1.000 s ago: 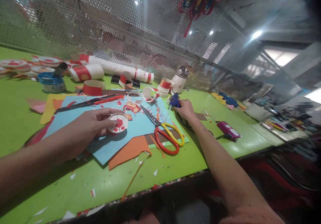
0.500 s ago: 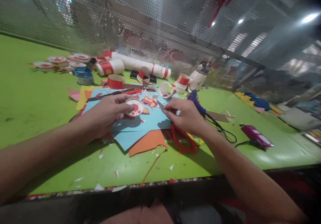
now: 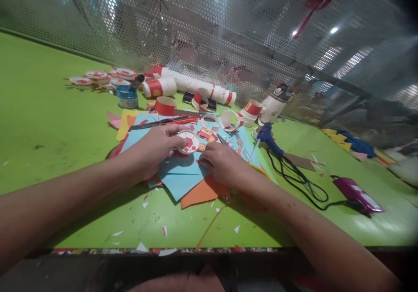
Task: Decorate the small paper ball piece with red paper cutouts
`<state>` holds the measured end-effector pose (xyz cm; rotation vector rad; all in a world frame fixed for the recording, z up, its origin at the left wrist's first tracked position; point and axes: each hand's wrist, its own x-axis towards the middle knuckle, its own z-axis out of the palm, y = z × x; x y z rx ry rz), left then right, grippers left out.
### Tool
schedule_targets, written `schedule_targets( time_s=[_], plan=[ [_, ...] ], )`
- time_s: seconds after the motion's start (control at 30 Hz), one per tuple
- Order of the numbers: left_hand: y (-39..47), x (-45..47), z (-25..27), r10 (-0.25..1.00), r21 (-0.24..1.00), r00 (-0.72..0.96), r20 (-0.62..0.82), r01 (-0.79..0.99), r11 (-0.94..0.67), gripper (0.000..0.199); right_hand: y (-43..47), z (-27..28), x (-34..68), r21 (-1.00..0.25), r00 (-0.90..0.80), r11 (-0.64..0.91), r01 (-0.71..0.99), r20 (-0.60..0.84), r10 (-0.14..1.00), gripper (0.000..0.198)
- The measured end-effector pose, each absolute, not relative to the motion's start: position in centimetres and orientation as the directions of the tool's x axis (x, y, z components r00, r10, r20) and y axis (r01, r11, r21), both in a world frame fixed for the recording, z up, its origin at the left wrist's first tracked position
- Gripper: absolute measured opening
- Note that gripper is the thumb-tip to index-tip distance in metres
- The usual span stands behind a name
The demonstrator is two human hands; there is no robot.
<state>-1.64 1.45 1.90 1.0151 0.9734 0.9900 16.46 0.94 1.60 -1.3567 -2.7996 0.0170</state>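
Where blue paper lies, hands flank a disc.

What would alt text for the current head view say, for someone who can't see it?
A person's left hand holds a white disc with red patches above blue paper, with the right hand close beside it. On the green table, a blue glue gun sits to the right, and red-banded cups are farther back.
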Motion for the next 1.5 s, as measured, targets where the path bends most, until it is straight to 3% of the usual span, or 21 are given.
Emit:
schedule_targets(
  time_s=[0.2,0.3,0.4,0.5,0.6,0.73,0.9,1.03,1.23,1.5],
  plan=[
    [1.5,-1.8,1.7,0.941,0.955,0.291,-0.173,-0.185,0.232,0.037,1.0,0.6,16.6,0.137,-0.673,0.661,0.738,0.075,0.736,0.025],
    [1.4,-1.9,1.7,0.937,0.955,0.306,-0.166,-0.188,0.23,0.037,1.2,0.2,16.8,0.096,-0.673,0.666,0.74,0.102,0.733,0.025],
    [1.3,-1.8,1.9,0.933,0.951,0.315,-0.173,-0.194,0.242,0.036,1.5,0.3,17.2,-0.093,-0.633,0.648,0.756,0.147,0.76,0.023],
    [1.4,-1.9,2.0,0.929,0.952,0.316,-0.192,-0.17,0.255,0.032,1.6,0.8,17.6,-0.444,-0.504,0.531,0.722,0.189,0.843,0.018],
    [1.5,-1.9,1.8,0.93,0.961,0.313,-0.193,-0.13,0.244,0.032,1.2,1.7,18.0,-0.795,-0.334,0.216,0.567,0.017,0.942,0.012],
    [1.6,-2.1,1.3,0.913,0.967,0.358,-0.197,-0.085,0.242,0.034,0.7,2.4,18.4,-0.948,-0.279,-0.066,0.313,-0.158,0.947,0.014],
    [1.2,-2.0,1.6,0.899,0.966,0.382,-0.212,-0.059,0.253,0.032,0.3,2.5,18.5,-0.969,-0.294,-0.196,0.151,-0.233,0.927,0.018],
    [1.0,-1.8,1.7,0.898,0.969,0.389,-0.207,-0.045,0.242,0.03,0.0,2.6,18.3,-0.975,-0.305,-0.172,0.142,-0.208,0.929,0.017],
    [1.1,-1.6,1.7,0.896,0.969,0.38,-0.23,0.005,0.247,0.034,-0.3,2.5,17.8,-0.95,-0.273,0.011,0.313,-0.079,0.959,0.013],
    [0.8,-1.5,2.1,0.914,0.976,0.344,-0.217,0.085,0.2,0.031,-0.5,3.0,17.1,-0.788,-0.327,0.317,0.528,0.156,0.932,0.012]
  ],
)
